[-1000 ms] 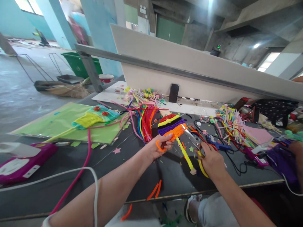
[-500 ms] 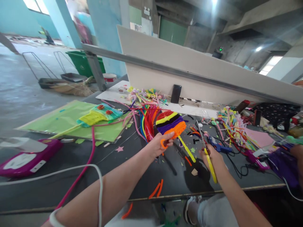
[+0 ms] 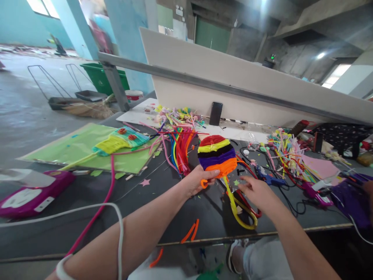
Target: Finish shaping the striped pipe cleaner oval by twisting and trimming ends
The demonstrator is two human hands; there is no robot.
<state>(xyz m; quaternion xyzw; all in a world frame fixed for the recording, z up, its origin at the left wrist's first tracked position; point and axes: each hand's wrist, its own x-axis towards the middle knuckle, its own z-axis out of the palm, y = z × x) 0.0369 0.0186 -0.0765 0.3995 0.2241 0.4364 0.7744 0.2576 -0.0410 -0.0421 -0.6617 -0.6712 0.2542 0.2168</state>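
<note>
My left hand (image 3: 201, 181) grips the lower edge of a round striped piece (image 3: 218, 151) with red, yellow, black, purple and orange bands. A yellow stick (image 3: 229, 190) points down from it, and a curl of orange pipe cleaner (image 3: 204, 183) shows at my left fingers. My right hand (image 3: 255, 191) is to the right of the stick, its fingers apart and holding nothing. Scissors with yellow and red handles (image 3: 246, 222) lie on the table below that hand, partly behind the stick.
Bundled coloured pipe cleaners (image 3: 182, 149) lie behind my left hand. A green sheet (image 3: 78, 149) bears a yellow and blue piece. A phone (image 3: 216, 113) leans on the white board. At right are a blue glue gun (image 3: 269, 178) and another person's hand (image 3: 367, 188).
My right hand has let go of the scissors, which now lie on the table. The striped piece has turned to face the camera and shifted slightly right and down.
</note>
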